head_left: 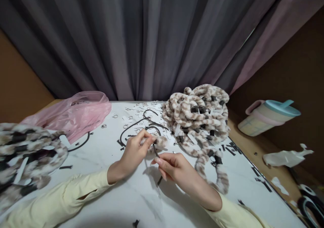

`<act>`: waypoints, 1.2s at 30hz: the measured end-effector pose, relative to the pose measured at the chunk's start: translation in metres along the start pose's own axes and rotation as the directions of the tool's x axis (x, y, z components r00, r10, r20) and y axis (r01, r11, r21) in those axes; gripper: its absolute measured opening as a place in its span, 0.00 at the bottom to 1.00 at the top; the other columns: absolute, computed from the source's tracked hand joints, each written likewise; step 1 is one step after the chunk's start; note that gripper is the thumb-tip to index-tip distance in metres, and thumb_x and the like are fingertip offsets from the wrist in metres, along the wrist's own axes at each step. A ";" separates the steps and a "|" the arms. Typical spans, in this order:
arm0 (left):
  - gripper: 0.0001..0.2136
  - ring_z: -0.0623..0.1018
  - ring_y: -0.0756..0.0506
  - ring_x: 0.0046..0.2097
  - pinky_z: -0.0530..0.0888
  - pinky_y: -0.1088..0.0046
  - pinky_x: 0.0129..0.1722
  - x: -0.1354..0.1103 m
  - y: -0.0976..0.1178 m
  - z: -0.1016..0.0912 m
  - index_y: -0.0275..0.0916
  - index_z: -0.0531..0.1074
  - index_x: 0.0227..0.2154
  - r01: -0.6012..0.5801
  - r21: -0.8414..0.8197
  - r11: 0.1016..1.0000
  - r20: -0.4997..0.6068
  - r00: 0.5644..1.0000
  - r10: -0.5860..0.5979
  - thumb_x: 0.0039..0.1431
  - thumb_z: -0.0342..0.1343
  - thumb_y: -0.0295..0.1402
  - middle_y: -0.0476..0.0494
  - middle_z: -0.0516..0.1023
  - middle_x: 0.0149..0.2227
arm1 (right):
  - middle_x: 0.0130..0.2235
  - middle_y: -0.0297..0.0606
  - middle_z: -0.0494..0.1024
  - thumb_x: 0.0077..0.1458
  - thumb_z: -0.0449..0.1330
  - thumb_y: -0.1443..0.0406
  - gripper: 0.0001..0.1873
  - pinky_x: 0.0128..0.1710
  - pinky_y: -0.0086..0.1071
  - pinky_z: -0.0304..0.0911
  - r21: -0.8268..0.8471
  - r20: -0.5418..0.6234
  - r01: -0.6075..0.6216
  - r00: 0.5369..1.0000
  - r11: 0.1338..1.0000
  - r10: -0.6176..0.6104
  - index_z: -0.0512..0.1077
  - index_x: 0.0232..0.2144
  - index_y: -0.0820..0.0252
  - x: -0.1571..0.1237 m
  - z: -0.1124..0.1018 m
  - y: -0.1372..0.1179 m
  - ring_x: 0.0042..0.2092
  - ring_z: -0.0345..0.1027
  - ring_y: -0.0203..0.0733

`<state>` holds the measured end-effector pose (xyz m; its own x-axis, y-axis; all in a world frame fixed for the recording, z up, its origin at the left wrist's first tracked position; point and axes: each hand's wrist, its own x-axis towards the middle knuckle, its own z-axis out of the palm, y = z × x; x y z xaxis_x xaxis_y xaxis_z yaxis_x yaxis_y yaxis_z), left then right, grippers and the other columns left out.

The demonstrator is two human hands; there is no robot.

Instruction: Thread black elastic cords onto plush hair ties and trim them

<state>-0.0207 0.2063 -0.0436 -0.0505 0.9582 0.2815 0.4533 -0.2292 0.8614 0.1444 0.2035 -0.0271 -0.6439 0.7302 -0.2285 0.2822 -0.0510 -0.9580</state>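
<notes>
In the middle of the white table my left hand point(135, 150) pinches the dark end of a short fluffy strip point(161, 142), mottled white and brown. A thin black cord point(155, 151) runs down from those fingertips. Its lower part is closed between the thumb and fingers of my right hand point(174, 167), and a dark tip shows below that hand. How the cord meets the strip is hidden by my left fingers. Just behind my hands lie curved black cords point(126, 128). To the right is a big heap of fluffy mottled loops point(197, 111) with black bands and white tags.
More fluffy loops point(27, 164) lie at the left, before a pink plastic bag point(83, 111). Small metal rings point(115, 116) and black scraps point(231, 148) are scattered about. Off the right edge stand a tilted-looking lidded cup point(265, 118) and a crumpled white wrapper point(286, 158).
</notes>
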 end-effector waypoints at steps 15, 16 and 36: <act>0.09 0.66 0.49 0.29 0.65 0.72 0.32 0.001 -0.025 0.008 0.35 0.61 0.28 -0.593 0.395 0.701 0.126 0.791 0.598 0.64 0.42 0.24 0.48 0.65 0.26 | 0.17 0.31 0.59 0.56 0.50 0.73 0.16 0.23 0.25 0.41 -0.528 -0.036 0.104 0.989 0.843 -0.144 0.56 0.17 0.64 -0.005 -0.006 -0.008 0.21 0.50 0.29; 0.09 0.66 0.49 0.30 0.65 0.71 0.32 0.001 -0.026 0.008 0.35 0.62 0.28 -0.605 0.392 0.693 0.145 0.784 0.603 0.64 0.42 0.24 0.48 0.66 0.26 | 0.18 0.31 0.61 0.56 0.50 0.73 0.15 0.24 0.24 0.42 -0.525 -0.031 0.111 0.988 0.844 -0.149 0.59 0.18 0.64 -0.006 -0.007 -0.009 0.21 0.51 0.29; 0.10 0.61 0.55 0.22 0.59 0.80 0.24 -0.018 0.018 -0.002 0.36 0.61 0.25 -0.237 0.060 0.970 0.271 0.939 0.213 0.62 0.44 0.29 0.54 0.62 0.20 | 0.21 0.30 0.58 0.45 0.46 0.79 0.09 0.26 0.24 0.41 -0.660 -0.123 0.251 0.894 0.708 -0.432 0.54 0.21 0.63 0.019 -0.032 0.016 0.24 0.51 0.31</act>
<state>-0.0135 0.1847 -0.0321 0.2900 0.8972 0.3330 0.5052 -0.4391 0.7429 0.1596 0.2379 -0.0409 -0.6098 0.7583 0.2306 0.5073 0.5970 -0.6215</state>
